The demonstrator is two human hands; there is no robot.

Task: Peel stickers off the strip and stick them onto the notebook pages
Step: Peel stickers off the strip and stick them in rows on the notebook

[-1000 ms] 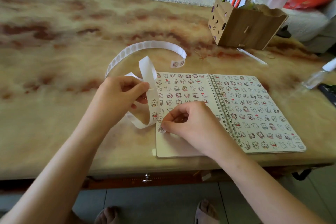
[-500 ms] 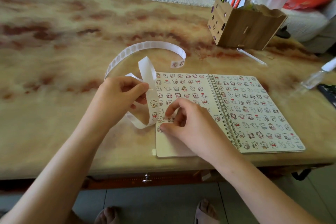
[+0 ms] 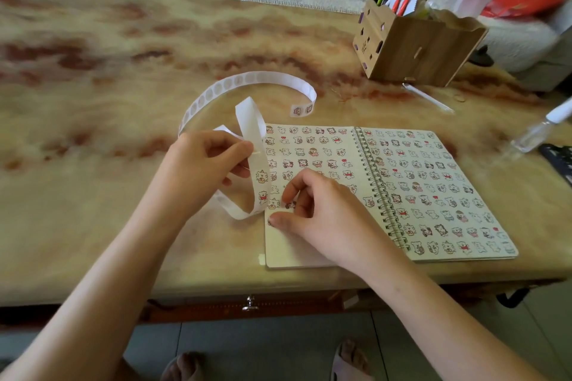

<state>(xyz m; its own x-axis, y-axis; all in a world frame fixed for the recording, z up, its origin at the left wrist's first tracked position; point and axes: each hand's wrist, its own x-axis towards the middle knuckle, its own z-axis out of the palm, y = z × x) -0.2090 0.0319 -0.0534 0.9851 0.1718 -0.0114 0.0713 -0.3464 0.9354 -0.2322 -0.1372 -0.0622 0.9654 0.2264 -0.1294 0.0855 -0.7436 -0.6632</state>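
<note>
My left hand [image 3: 210,170] pinches the sticker strip [image 3: 247,117] between thumb and curled fingers, holding one run of it up on edge just beside the left border of the open notebook [image 3: 288,254]. From that pinch the band drops toward me, loops at the near end and climbs back. Its other end arcs away across the table [image 3: 93,195] to the far side.

My right hand [image 3: 322,213] sits on the left page, fingers curled, thumb [image 3: 277,221] tip down on the paper close to the page's left edge. I cannot tell whether a sticker is trapped under it or the hand has nothing.

What matters for the coming move: the next unpeeled sticker [image 3: 262,176] faces right on the held run, just left of and slightly beyond my right fingertips. That run lies near-to-far, almost parallel to the page edge. So the right hand is the nearer one for the peel, I judge, a short reach leftward, while the left keeps the band taut. Bare paper lies near me, below the thumb.
</note>
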